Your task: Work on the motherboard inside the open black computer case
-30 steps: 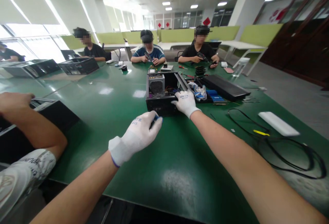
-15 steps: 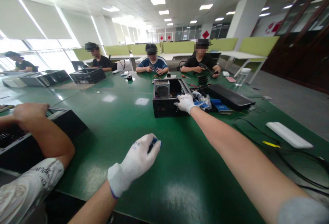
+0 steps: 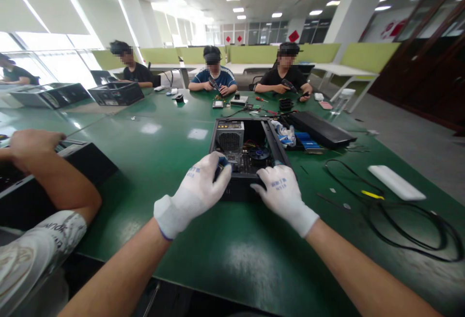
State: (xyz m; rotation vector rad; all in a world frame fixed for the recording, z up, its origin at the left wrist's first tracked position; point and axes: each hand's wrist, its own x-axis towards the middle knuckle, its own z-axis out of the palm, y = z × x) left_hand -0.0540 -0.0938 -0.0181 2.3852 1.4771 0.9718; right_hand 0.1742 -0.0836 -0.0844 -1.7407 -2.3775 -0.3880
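Note:
An open black computer case (image 3: 240, 188) lies on the green table in front of me, its power supply (image 3: 230, 138) and a round cooler fan (image 3: 258, 154) showing inside. My right hand (image 3: 279, 186), in a white glove with a blue palm, is closed over the near right edge, thumb on the outer wall. Similarly gloved, my left hand (image 3: 203, 179) is at the near left corner with its fingers curled together. What it holds, if anything, is hidden by the fingers.
Right of the case lie gloves (image 3: 285, 135), a blue part (image 3: 308, 141), a black panel (image 3: 321, 133), a white block (image 3: 395, 182) and black cables (image 3: 403, 239). A co-worker's arm (image 3: 65, 176) reaches over another case (image 3: 89, 169) at left. Several people sit opposite.
The computer case has come nearer to me with my right hand on it. My left hand, still curled, now overlaps the case's near left corner.

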